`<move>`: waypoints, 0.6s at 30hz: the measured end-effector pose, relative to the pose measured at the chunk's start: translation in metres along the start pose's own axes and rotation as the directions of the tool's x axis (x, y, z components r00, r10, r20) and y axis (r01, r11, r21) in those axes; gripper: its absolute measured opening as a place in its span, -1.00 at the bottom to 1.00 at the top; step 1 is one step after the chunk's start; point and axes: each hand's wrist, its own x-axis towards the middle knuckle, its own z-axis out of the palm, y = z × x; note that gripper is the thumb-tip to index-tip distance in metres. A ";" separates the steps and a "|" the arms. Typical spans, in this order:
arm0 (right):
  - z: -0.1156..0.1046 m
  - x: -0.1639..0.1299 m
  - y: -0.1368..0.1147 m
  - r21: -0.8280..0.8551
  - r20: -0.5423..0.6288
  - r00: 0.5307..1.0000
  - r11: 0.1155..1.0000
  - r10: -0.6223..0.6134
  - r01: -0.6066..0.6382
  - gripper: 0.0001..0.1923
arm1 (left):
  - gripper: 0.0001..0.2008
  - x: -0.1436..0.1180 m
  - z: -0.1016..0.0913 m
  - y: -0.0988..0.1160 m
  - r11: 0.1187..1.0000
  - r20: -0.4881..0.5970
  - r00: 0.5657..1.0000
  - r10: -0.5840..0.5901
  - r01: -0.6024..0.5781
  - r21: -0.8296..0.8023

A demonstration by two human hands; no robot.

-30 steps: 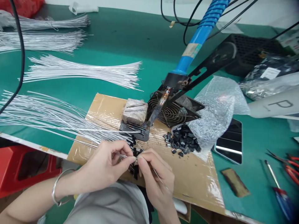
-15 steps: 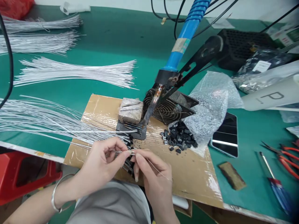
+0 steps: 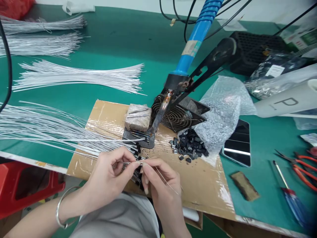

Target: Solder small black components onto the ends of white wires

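My left hand (image 3: 112,178) pinches a thin grey wire (image 3: 126,162) between thumb and forefinger. Tip to tip with it, my right hand (image 3: 162,185) is closed in a pinch at the wire's end. A very fine silvery strand (image 3: 165,180) runs out across the right-hand fingers. What sits between the two pairs of fingertips is too small to make out. Beneath and behind the hands lies a bundle of grey wires (image 3: 61,127), several with black pieces (image 3: 137,150) at their ends. Just beyond stands a soldering iron (image 3: 163,110) with a blue handle, its tip down by a dark metal plate (image 3: 151,142).
A stone-like block (image 3: 138,119) and a small fan (image 3: 170,114) stand on the cardboard (image 3: 198,188). Small black chips (image 3: 190,145) spill from a bubble-wrap bag (image 3: 223,105). Rightward lie a phone (image 3: 237,143), a screwdriver (image 3: 288,191) and red-handled pliers (image 3: 304,168). More wire bundles (image 3: 81,77) lie behind.
Both hands keep their pinch at nearly the same spot, with only slight finger movement. The whole view has shifted a little.
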 end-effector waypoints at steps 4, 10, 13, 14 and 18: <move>0.000 0.000 -0.001 0.001 -0.013 1.000 1.000 0.006 -0.006 -0.85 | -0.83 -0.001 0.000 0.000 1.000 -0.002 1.000 0.003 -0.003 0.006; -0.003 0.005 -0.008 0.039 0.000 0.993 0.992 0.118 -0.118 -0.76 | -0.80 0.001 -0.002 0.004 1.000 0.021 1.000 0.002 -0.003 0.030; -0.008 0.009 -0.011 0.024 0.043 0.984 0.984 0.174 -0.176 -0.74 | -0.80 0.001 -0.005 0.005 1.000 0.057 0.998 -0.003 0.002 0.031; -0.010 0.009 -0.011 0.014 0.058 0.980 0.982 0.189 -0.190 -0.75 | -0.80 0.001 -0.005 0.005 0.999 0.066 0.998 -0.010 0.008 0.031; -0.009 0.007 -0.012 0.023 0.058 0.977 0.979 0.203 -0.205 -0.79 | -0.77 0.002 -0.005 0.003 0.999 0.052 0.998 -0.025 0.023 0.022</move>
